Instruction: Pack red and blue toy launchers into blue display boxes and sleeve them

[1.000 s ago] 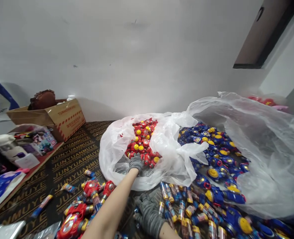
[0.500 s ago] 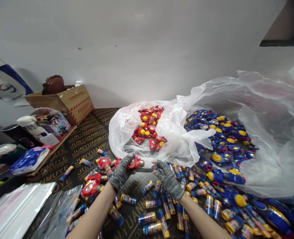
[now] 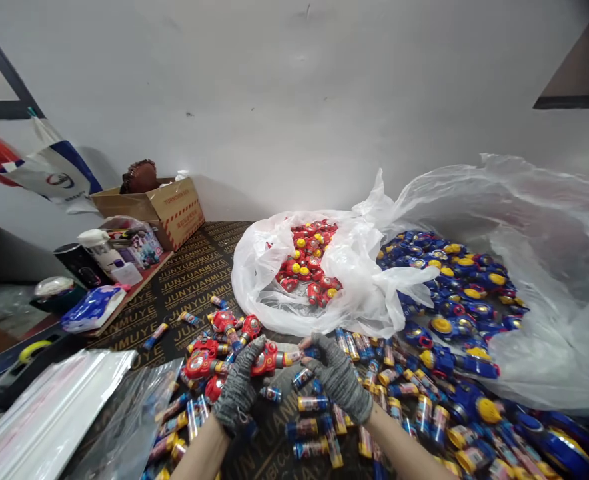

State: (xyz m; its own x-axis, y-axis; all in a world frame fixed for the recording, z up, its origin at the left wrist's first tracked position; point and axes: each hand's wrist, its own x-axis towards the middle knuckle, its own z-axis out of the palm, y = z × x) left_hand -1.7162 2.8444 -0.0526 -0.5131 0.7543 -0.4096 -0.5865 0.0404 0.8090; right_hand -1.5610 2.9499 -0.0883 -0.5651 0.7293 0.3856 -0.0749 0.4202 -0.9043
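Note:
In the head view, my left hand [image 3: 238, 390], in a grey fingerless glove, is closed around a red plastic toy [image 3: 265, 360] with a short barrel pointing right. A small printed tube [image 3: 292, 359] sits in line with that barrel, touching it. My right hand [image 3: 338, 379], gloved alike, pinches the tube's far end with thumb and fingers. How deep the tube goes into the toy cannot be seen. More red toys [image 3: 202, 360] with tubes on their ends lie left of my left hand. Loose blue-and-yellow printed tubes [image 3: 313, 404] are scattered below and around my hands.
A white plastic bag [image 3: 254, 300] of red toys lies ahead. Right of it, a larger clear bag [image 3: 539, 300] holds blue toys [image 3: 444, 267]. At left are flat plastic sleeves [image 3: 59, 413], a tape dispenser [image 3: 29, 360], a cardboard box [image 3: 174, 213] and a wall behind.
The tube in my right hand has come against the red toy's barrel; before, the two were apart. Both hands are slightly lower in view, and the camera has turned left.

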